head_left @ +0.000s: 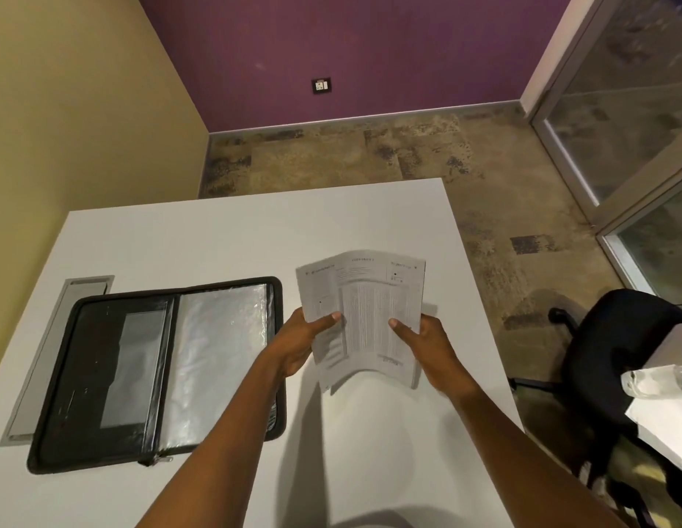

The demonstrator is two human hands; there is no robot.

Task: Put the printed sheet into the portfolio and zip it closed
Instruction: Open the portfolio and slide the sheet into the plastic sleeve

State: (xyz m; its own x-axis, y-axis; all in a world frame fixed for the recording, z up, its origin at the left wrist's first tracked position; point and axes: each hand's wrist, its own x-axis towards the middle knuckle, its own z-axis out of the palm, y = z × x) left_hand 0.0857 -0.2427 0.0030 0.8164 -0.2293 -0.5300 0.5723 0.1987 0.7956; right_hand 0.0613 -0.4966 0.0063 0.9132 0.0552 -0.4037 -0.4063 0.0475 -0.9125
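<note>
White paper, the printed sheet (364, 318), is held up above the table (217, 242) in the middle of the frame. It is pinched by the left hand (299, 346) and the right hand (423, 342), with fingers closed on its two side edges. It bows in the middle. The black portfolio (156, 371) lies open at the lower left, apart from it. If the sheet is pushed in bent, a corner could be creased or caught in the zip (156, 459).

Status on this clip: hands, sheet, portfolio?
Left hand and right hand both gripping printed sheet, lifted off table. Portfolio open flat, unzipped. Nothing blocking.
</note>
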